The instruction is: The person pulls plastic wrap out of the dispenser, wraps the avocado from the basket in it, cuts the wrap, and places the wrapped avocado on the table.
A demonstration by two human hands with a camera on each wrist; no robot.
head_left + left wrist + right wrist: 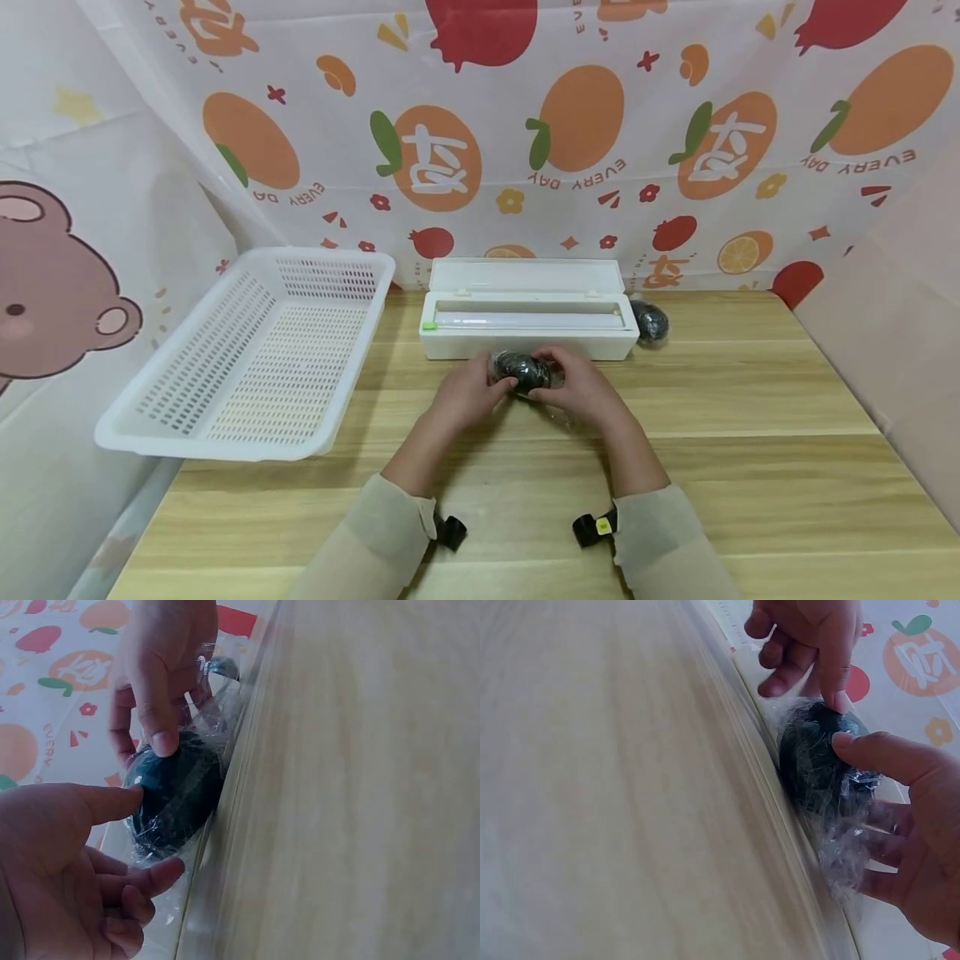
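A dark green oval fruit [522, 372], avocado-like and wrapped in clear cling film, is between both hands in front of the white film dispenser. My left hand [469, 390] holds it at one end; in the left wrist view its thumb [112, 801] touches the side and the index finger bends below. On the opposite side, my right hand [579, 385] grips the fruit, its thumb [870, 754] on top and the other fingers behind crumpled film [844, 859]. A loose flap of wrap trails toward the right hand. The fruit's underside is hidden.
The white cling-film dispenser [525, 346] stands with its lid [525, 275] raised and a film roll [528, 320] inside. Another dark wrapped fruit [651, 322] lies at its right end. A white perforated basket [330, 417] sits at the left on the wooden table [750, 467]. Printed cloth hangs behind.
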